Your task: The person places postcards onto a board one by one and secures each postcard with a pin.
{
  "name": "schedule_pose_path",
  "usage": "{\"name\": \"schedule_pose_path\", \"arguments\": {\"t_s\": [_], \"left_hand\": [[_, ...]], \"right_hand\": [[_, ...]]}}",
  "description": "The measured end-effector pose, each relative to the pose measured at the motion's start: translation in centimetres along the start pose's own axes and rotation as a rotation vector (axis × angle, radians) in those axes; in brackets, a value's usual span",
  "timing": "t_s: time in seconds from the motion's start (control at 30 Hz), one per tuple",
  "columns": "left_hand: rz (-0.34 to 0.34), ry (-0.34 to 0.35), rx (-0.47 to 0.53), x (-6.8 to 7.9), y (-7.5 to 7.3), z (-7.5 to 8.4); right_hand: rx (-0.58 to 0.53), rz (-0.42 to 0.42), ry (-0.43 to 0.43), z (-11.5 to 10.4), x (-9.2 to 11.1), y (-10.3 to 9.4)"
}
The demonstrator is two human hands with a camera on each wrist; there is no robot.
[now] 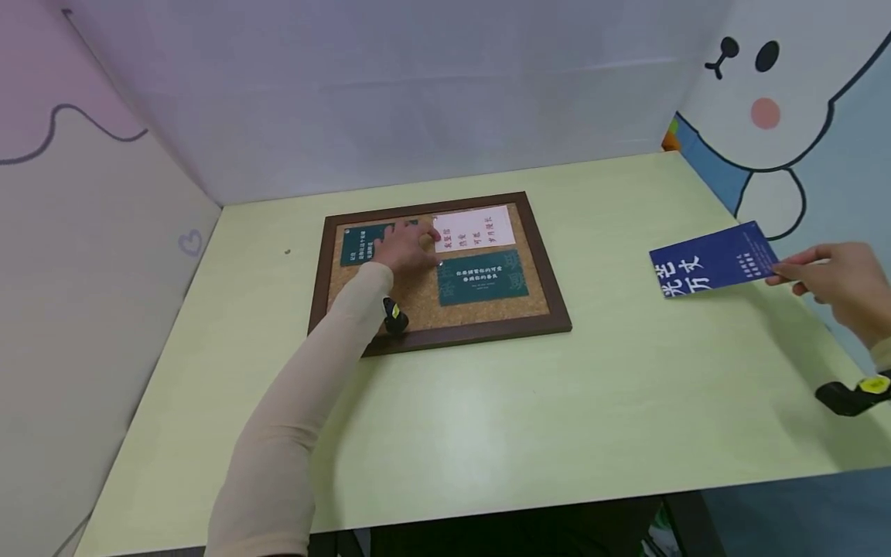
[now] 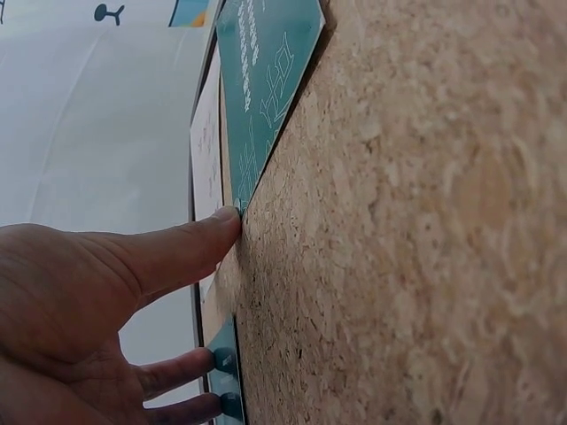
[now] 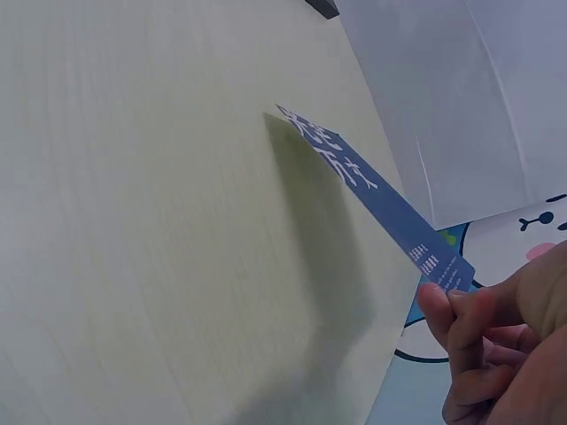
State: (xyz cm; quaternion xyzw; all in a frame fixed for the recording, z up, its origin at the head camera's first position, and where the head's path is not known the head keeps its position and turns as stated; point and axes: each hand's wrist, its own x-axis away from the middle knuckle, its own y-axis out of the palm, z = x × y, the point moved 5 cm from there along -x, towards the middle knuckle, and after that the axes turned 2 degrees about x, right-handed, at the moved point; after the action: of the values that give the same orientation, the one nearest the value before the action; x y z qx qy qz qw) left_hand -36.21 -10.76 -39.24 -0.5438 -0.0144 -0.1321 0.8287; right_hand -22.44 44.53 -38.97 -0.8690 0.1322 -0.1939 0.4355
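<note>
A framed cork board lies on the table, with a pink card, a green card and another green card on it. My left hand reaches over the board, fingers spread. In the left wrist view, the thumb touches the near corner of one green card, while two fingertips rest on the other green card, which the hand partly covers. Off to the right, my right hand pinches one end of a dark blue card with white lettering, held tilted above the table.
The pale green table meets white sheeting at the back and a white panel at the left. A cartoon-painted wall stands beyond the right edge. A small dark speck lies left of the board.
</note>
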Motion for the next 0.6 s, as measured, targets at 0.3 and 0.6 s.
{"name": "schedule_pose_path", "arguments": {"t_s": [0.3, 0.6], "left_hand": [[-0.001, -0.001, 0.012, -0.2, -0.2, 0.3], [-0.006, -0.015, 0.026, -0.5, 0.3, 0.1]], "right_hand": [[-0.121, 0.007, 0.091, 0.4, 0.4, 0.5], [-0.145, 0.024, 0.061, -0.4, 0.4, 1.5]]}}
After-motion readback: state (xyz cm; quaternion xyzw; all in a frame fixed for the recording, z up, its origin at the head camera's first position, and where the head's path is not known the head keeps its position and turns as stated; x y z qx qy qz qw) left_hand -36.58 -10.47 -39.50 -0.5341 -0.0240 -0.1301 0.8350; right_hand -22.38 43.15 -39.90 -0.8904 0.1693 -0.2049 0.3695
